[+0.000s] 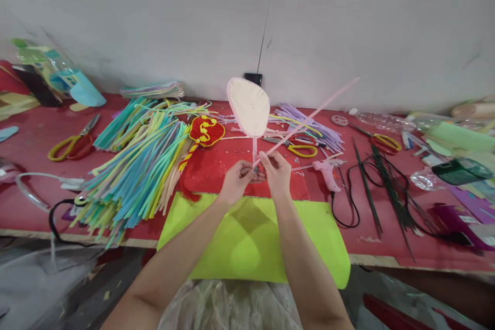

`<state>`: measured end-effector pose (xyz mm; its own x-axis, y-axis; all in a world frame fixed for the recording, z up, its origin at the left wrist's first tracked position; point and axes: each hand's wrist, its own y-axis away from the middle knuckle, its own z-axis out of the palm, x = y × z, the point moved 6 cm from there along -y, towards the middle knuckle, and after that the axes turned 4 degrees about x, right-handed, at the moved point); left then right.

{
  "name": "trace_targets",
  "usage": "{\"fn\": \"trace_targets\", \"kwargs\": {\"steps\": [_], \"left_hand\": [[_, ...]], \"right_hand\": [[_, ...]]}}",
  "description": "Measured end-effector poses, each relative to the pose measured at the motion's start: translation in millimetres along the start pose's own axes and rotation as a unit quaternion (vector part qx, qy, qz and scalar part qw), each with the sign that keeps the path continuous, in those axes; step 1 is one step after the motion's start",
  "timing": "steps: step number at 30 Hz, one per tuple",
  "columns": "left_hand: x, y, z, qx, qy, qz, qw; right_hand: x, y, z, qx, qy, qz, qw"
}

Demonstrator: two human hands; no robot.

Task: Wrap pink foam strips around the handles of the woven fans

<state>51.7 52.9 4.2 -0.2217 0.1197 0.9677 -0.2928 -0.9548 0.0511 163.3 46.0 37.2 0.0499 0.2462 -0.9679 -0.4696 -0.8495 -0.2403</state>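
My left hand is closed around the lower end of a small fan-shaped piece, cream-faced with a pale pink edge and a pink stem. It stands upright above the hands. Between thumb and fingers, my right hand pinches a long pink pipe cleaner against the stem. The free end of that pipe cleaner slants up to the right. Both hands meet at the stem, and the fingers partly hide its bottom end. Left of them lies a finished-looking red fan with yellow trim and a striped handle.
Bundled colourful pipe cleaners cover the left. Purple ones lie behind. Scissors rest at left, more scissors at centre right. A pink glue gun with black cord and dark wires lie right. A yellow-green sheet hangs over the front edge.
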Motion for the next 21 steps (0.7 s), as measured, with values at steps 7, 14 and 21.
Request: {"fn": "trace_targets", "kwargs": {"steps": [7,14,21], "left_hand": [[2,-1,-2.2,-0.004,0.024,0.004,1.000],[6,0,-3.3,-0.004,0.020,0.006,1.000],[10,0,-6.9,-0.003,0.025,0.013,1.000]], "right_hand": [[3,0,2,-0.006,-0.009,0.010,1.000],[5,0,1,-0.012,-0.005,0.005,1.000],[5,-1,4,-0.026,-0.030,-0.010,0.999]]}}
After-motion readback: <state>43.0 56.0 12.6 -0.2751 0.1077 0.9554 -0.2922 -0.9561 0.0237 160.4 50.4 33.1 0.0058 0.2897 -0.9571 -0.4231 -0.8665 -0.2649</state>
